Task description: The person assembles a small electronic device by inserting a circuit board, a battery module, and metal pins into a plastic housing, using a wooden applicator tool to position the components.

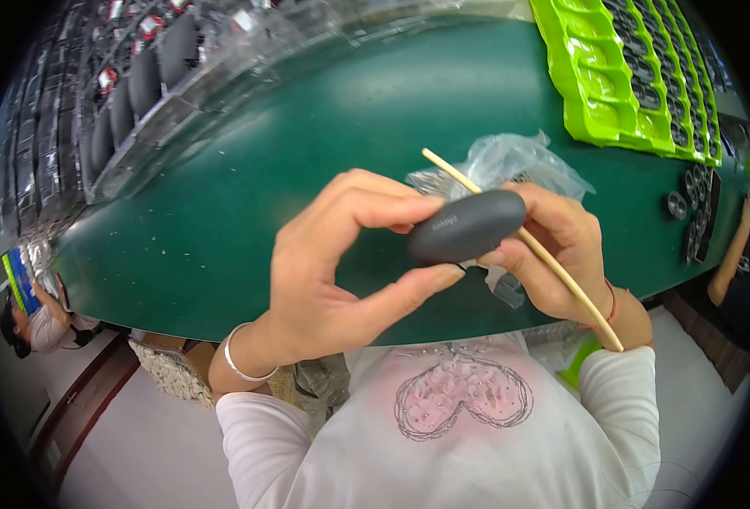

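Observation:
A smooth dark grey oval case with small light lettering is held up above the table in front of me. My left hand pinches its left end, thumb below and fingertips on top. On the other end, the fingers of my right hand grip the case too. That same hand holds a thin wooden stick, which slants behind the case from upper left to lower right. Beyond the hands, a crumpled clear plastic bag lies on the green table, partly hidden by the case and fingers.
Clear plastic trays with dark oval pieces are stacked at the far left. A bright green moulded tray holding dark parts lies at the far right. Nearby are several small black round pieces. Other people sit at the left and right edges.

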Demonstrator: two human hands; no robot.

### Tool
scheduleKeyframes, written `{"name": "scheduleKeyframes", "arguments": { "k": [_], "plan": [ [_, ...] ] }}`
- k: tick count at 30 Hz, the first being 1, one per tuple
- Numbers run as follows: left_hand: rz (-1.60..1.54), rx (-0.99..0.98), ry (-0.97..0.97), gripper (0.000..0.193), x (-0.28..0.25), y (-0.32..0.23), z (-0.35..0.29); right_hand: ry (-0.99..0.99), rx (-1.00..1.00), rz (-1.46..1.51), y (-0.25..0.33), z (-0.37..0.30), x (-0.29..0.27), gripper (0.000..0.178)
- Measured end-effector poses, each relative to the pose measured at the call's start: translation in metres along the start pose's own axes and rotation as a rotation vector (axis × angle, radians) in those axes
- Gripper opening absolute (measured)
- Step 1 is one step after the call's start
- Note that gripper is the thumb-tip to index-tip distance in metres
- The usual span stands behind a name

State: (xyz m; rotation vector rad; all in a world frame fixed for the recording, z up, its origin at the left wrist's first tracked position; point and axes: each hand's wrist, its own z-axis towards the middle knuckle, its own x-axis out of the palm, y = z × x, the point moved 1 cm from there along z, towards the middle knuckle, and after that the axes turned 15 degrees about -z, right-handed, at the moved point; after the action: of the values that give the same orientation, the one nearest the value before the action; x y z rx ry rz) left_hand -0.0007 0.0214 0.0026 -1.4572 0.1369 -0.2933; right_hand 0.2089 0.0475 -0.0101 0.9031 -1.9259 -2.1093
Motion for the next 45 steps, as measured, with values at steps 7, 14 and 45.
{"name": "scheduleKeyframes", "arguments": {
  "k": [7, 14, 45],
  "plan": [
    [0.322, 0.037, 0.118, 0.043, -0.005, -0.029, 0.015, 0.031, -0.061, -0.021, 0.009, 0.0, 0.0, 0.02],
    [0.643, 0.252, -0.523, 0.049, -0.06, -0.052, 0.06, -0.031, -0.011, 0.049, 0.011, -0.002, -0.004, 0.021],
    [0.407, 0.041, -0.372, 0.024, -0.062, -0.053, 0.082, -0.13, -0.154, -0.057, 0.01, -0.004, -0.015, 0.016]
  ]
}}
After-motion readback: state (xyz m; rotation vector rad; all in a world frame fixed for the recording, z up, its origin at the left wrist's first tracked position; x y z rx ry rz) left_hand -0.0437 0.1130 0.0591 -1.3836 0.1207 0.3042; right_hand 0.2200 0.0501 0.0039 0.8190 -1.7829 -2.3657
